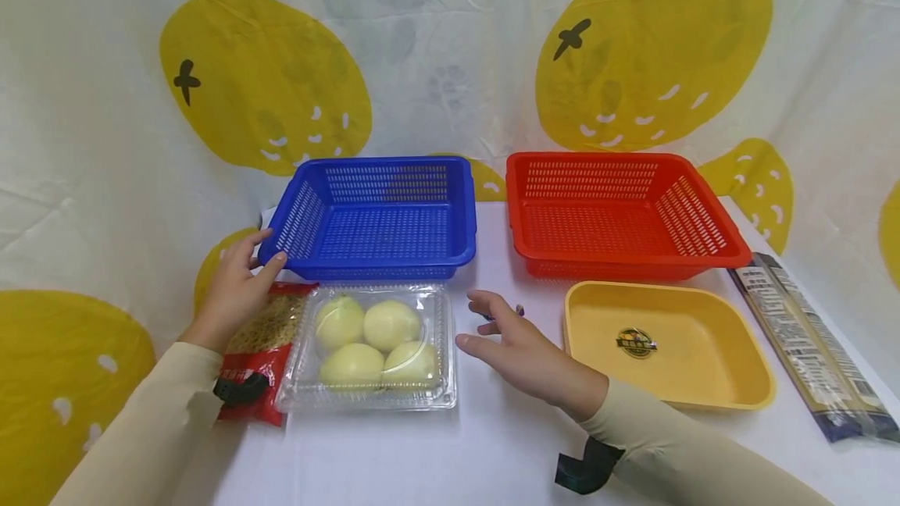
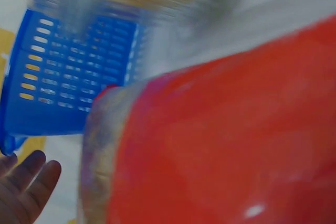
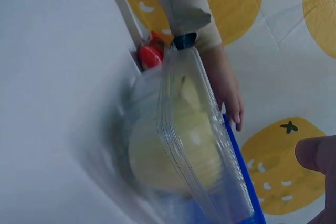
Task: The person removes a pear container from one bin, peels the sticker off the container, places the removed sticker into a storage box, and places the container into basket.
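Observation:
My left hand [image 1: 235, 287] is at the near left corner of the blue basket [image 1: 380, 268], fingers loosely spread. In the left wrist view its fingers [image 2: 39, 179] are close to the basket's rim; whether they touch is unclear. Under that forearm lies a red bag of dry brown food [image 1: 263, 342]. Beside it stands a lidded clear plastic box [image 1: 446, 350] holding several round, pale yellow-green fruits [image 1: 355, 365]. My right hand [image 1: 527, 354] hovers right of the box, fingers loosely bent, gripping nothing visible. A small dark purple thing [image 1: 519, 309] shows behind its fingers, too small to identify.
A red basket [image 1: 626, 265] stands at the back right. In front of it is a yellow tray [image 1: 668, 373] with a dark round label. A long flat printed packet [image 1: 808, 346] lies at the table's right edge. A fruit-print cloth [image 1: 450, 61] hangs behind the table.

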The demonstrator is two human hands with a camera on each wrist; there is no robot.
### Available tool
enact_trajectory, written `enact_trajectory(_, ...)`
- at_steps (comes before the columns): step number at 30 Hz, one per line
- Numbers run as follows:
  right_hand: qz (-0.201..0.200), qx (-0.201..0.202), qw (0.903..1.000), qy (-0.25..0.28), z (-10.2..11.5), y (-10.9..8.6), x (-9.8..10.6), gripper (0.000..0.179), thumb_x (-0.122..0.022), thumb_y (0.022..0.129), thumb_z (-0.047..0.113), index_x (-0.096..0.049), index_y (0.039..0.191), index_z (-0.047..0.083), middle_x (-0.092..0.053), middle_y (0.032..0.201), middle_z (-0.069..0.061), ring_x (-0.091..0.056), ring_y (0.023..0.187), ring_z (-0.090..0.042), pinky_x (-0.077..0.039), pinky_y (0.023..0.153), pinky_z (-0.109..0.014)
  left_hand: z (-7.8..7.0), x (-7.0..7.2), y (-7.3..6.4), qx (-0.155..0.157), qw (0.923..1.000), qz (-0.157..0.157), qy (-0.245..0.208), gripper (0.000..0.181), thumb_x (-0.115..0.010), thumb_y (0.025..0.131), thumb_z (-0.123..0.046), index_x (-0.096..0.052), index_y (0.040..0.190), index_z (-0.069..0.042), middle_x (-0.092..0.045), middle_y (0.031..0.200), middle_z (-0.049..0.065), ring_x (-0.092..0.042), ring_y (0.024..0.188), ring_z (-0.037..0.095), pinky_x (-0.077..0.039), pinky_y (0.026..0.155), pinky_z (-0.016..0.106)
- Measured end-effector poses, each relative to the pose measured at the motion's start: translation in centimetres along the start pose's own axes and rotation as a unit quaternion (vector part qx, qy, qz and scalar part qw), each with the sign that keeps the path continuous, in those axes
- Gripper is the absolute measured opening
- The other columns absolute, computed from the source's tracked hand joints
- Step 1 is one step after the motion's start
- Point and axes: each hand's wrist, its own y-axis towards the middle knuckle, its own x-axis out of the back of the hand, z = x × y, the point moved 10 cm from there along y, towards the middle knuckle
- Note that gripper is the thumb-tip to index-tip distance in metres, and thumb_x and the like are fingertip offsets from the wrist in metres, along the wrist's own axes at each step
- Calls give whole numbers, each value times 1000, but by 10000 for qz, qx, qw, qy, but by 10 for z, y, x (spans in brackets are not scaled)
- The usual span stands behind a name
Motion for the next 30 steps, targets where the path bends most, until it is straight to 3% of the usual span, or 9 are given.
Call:
enact_trajectory(7, -114, -120, 9976, 667, -4, 17, -30, 82, -71, 101, 42, -30, 168, 19, -35, 170, -8, -49, 143, -38, -52, 105, -61, 14, -2, 1, 219, 9990, -198, -322, 73, -53, 110, -53, -32, 169, -17, -27, 172, 22, -41, 144, 55, -49, 105, 71)
enact_trajectory(10, -153, -56, 9957, 915, -6, 24, -39, 87, -73, 101, 40, -25, 170, 18, -34, 170, -11, -52, 138, -38, -53, 104, -59, 15, -3, 1, 307, 9985, -222, -404, 72, -54, 109, -53, -33, 169, -18, -29, 172, 19, -43, 144, 53, -49, 106, 69)
enact_trajectory(12, -148, -16, 9942, 1069, -9, 29, -43, 91, -74, 100, 40, -21, 171, 18, -41, 165, -17, -55, 134, -38, -52, 104, -58, 15, -5, 1, 380, 9979, -160, -506, 73, -54, 109, -55, -32, 169, -19, -30, 172, 18, -45, 144, 51, -49, 108, 68)
enact_trajectory(16, -85, 69, 9924, 1228, -14, 39, -51, 101, -77, 97, 43, -14, 173, 23, -42, 164, -18, -48, 144, -39, -41, 116, -63, 15, -6, 1, 551, 9958, -33, -729, 73, -55, 109, -55, -31, 170, -23, -41, 166, 19, -53, 135, 45, -57, 102, 53)
enact_trajectory(20, -101, 97, 9940, 1084, -17, 49, -55, 107, -79, 94, 49, -9, 173, 33, -26, 175, -8, -26, 159, -34, -23, 125, -66, 14, -2, 1, 590, 9961, -163, -636, 71, -56, 109, -53, -33, 170, -24, -44, 163, 20, -60, 127, 42, -60, 88, 36)
enact_trajectory(22, -142, 34, 9952, 972, -19, 53, -56, 106, -78, 94, 49, -10, 173, 37, -22, 176, -4, -22, 161, -33, -20, 126, -65, 14, -1, 1, 627, 9961, -214, -585, 71, -56, 109, -54, -34, 169, -24, -41, 166, 19, -61, 127, 43, -61, 89, 39)
enact_trajectory(26, -255, 16, 9935, 1112, -23, 57, -53, 99, -77, 95, 40, -16, 172, 36, -25, 175, -6, -24, 160, -34, -20, 126, -66, 13, -5, 0, 724, 9943, -60, -780, 74, -56, 107, -57, -32, 170, -25, -34, 172, 14, -57, 135, 42, -56, 104, 49)
enact_trajectory(30, -243, 65, 9888, 1473, -25, 53, -46, 95, -75, 97, 28, -18, 173, 29, -23, 176, -8, -21, 160, -35, -18, 127, -66, 13, -9, -2, 881, 9897, 98, -1123, 72, -57, 108, -54, -31, 171, -27, -39, 168, 13, -58, 128, 39, -56, 96, 39)
